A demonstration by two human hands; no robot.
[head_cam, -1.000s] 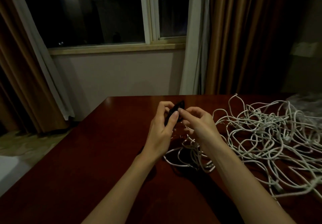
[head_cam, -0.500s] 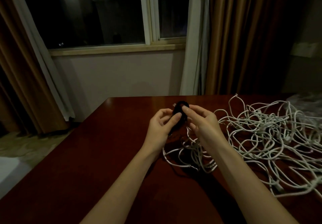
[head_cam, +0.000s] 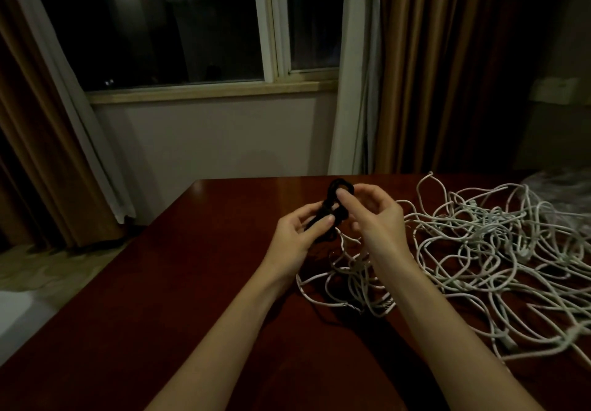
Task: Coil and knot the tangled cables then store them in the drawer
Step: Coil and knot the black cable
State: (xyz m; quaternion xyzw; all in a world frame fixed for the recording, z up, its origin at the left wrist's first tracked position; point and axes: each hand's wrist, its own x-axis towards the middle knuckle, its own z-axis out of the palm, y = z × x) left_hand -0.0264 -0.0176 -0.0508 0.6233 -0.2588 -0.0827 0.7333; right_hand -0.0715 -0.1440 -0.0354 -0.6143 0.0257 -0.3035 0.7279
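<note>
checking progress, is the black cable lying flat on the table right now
No, both the left hand and the right hand hold the black cable up above the table.

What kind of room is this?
Probably a bedroom or hotel room at night: a dark window with long brown curtains, and a red-brown wooden table where two hands work on cables.

Dark red table (head_cam: 166, 298) bears tangled white cables (head_cam: 479, 250).
</note>
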